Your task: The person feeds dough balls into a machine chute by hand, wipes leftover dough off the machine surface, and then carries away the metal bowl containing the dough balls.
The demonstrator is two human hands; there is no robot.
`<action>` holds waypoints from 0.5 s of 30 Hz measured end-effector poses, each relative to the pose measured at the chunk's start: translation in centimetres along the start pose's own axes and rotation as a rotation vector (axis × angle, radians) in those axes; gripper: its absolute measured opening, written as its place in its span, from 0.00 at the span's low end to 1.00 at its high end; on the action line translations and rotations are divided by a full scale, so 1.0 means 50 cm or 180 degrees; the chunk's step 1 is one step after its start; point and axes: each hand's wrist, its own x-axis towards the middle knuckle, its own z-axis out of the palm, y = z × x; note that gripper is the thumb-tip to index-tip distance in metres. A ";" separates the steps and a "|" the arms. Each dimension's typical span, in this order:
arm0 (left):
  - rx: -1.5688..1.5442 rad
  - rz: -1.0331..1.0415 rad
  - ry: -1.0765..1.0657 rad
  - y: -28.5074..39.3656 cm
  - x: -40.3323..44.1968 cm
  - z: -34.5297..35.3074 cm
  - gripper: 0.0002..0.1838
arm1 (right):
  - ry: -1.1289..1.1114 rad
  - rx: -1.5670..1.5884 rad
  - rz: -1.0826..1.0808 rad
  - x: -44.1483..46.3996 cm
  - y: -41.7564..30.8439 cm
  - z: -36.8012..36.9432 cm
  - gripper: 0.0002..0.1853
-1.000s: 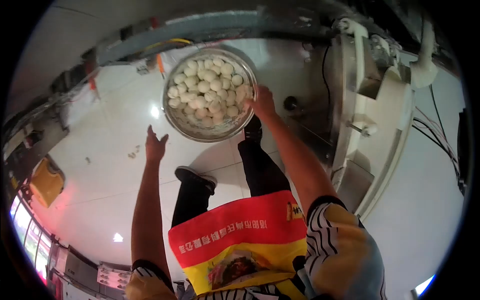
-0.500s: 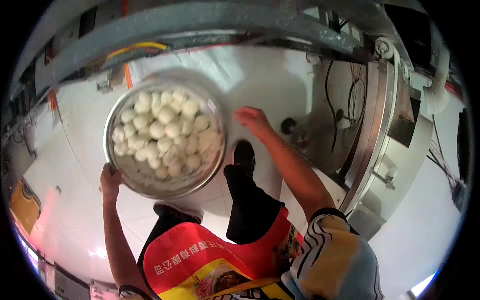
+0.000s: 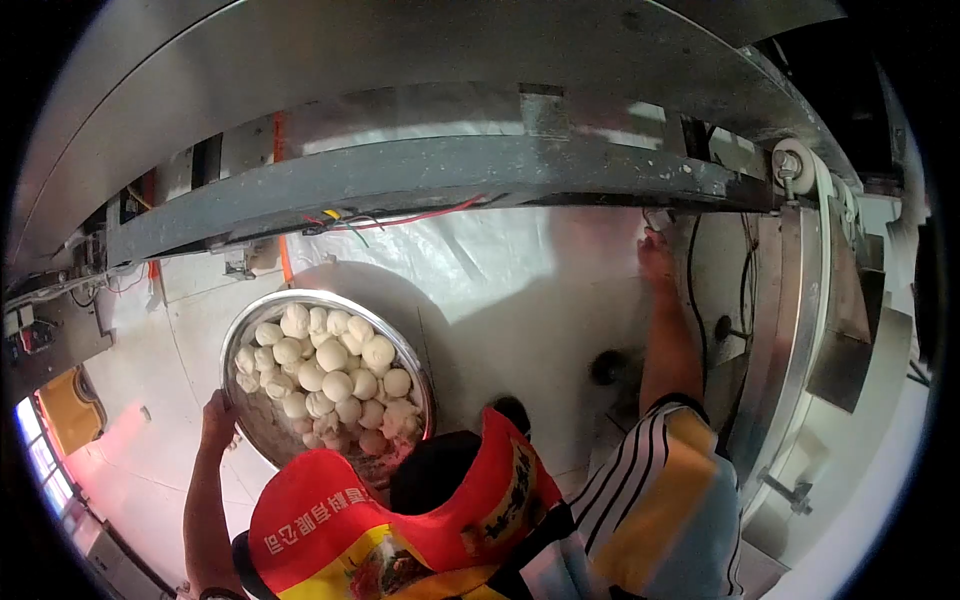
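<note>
My left hand point(image 3: 217, 420) grips the left rim of a wide, round metal basin point(image 3: 428, 395). Pale dough balls point(image 3: 331, 354) are heaped inside it, with floury, crumbly bits at the lower right. The basin tilts toward my body, and the red apron point(image 3: 310, 500) covers part of its near edge. Away to the right, my right hand point(image 3: 656, 258) reaches up to the underside of a grey metal beam point(image 3: 450, 180). Its fingers are closed at a small, pale fitting point(image 3: 657, 222) there, too small to make out.
A steel machine surface point(image 3: 400, 50) spans the top, with loose coloured wires point(image 3: 400, 217) along the beam. On the right stand a machine leg panel point(image 3: 780, 330) and hanging black cables point(image 3: 693, 290). Pale floor tiles point(image 3: 520, 330) lie below. A yellow-brown object point(image 3: 75, 410) is at far left.
My right hand has moved from beside the basin up and right to the beam. The view has shifted, so the beam shows lower. My left hand stays on the basin's rim, which is now tilted.
</note>
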 end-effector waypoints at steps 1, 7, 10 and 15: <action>0.0154 0.0092 0.0116 -0.010 0.006 0.000 0.07 | 0.0010 -0.0422 -0.0075 -0.021 0.015 -0.001 0.23; 0.0862 0.0355 0.0493 0.029 0.068 -0.022 0.10 | 0.0518 -0.1937 0.0595 -0.096 0.102 0.027 0.18; 0.1021 0.0354 0.0426 0.066 0.040 -0.030 0.13 | 0.1384 0.0687 0.0502 -0.138 -0.004 0.021 0.11; 0.0855 0.0461 0.0402 0.085 0.036 -0.034 0.14 | 0.0764 0.2231 -0.0003 -0.334 -0.492 0.017 0.09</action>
